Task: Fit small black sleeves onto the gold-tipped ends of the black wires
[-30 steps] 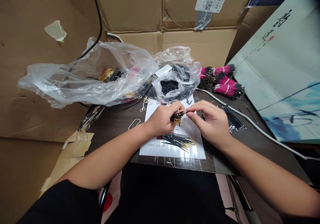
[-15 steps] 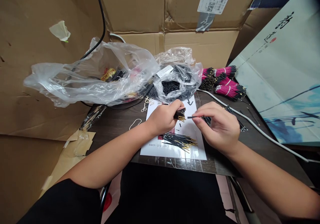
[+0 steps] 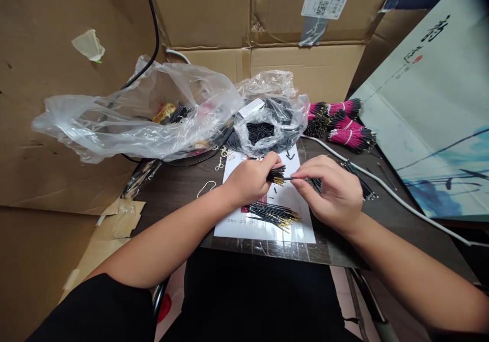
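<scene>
My left hand [image 3: 254, 179] is closed round a bundle of black wires [image 3: 275, 175] with gold tips pointing right. Between thumb and fingertips, my right hand [image 3: 330, 189] pinches a short black tube [image 3: 289, 178], whose left end meets the gold tips of the bundle. Whether it sits over a tip is too small to tell. Below the hands, a pile of loose black wires [image 3: 271, 215] with gold ends lies on a white printed sheet [image 3: 229, 230]. More black wires [image 3: 361, 181] lie on the table behind my right hand, partly hidden by it.
A clear plastic bag [image 3: 263, 133] full of small black pieces stands behind the hands. To its left spreads a large crumpled plastic bag [image 3: 153, 123]. Pink-wrapped wire bundles [image 3: 349, 131] lie at the back right. A white cable [image 3: 397, 194] crosses the dark table [image 3: 175, 194]. Cardboard [image 3: 206, 16] walls the back.
My right hand has moved slightly left, bringing the black tube from just short of the bundle up to its gold tips. My left hand keeps its hold, almost still.
</scene>
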`<action>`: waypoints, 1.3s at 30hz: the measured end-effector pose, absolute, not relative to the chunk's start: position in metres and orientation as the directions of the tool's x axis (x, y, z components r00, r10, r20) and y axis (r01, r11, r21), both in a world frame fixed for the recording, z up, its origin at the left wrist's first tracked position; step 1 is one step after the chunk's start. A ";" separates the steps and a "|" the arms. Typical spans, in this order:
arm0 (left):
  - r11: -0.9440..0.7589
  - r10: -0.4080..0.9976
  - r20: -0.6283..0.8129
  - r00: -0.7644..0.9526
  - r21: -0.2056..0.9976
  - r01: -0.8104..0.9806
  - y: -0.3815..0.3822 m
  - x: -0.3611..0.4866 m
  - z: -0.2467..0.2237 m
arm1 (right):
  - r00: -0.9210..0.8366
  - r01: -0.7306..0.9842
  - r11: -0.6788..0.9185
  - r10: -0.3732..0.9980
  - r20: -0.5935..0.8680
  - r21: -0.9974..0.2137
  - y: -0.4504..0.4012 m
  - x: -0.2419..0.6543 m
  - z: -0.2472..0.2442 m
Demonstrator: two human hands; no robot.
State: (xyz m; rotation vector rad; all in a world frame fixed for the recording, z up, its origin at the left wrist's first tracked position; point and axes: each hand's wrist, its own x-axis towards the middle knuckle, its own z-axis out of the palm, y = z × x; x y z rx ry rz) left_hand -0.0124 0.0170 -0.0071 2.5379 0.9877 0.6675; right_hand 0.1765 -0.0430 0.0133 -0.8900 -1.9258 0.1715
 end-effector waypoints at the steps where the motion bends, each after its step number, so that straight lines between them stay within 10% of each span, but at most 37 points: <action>1: -0.702 0.699 0.297 0.651 0.457 0.546 0.017 -0.012 -0.007 | -0.261 0.511 0.721 0.648 0.715 -0.467 -0.043 0.177 0.013; 26: -0.689 0.723 0.237 0.649 0.310 0.655 0.018 -0.010 -0.006 | -0.312 0.595 0.697 0.659 0.684 -0.399 -0.040 0.179 0.013; 39: -0.602 0.791 0.139 0.595 0.344 0.720 0.018 -0.009 -0.006 | -0.368 0.736 0.660 0.580 0.727 -0.153 -0.046 0.176 -0.002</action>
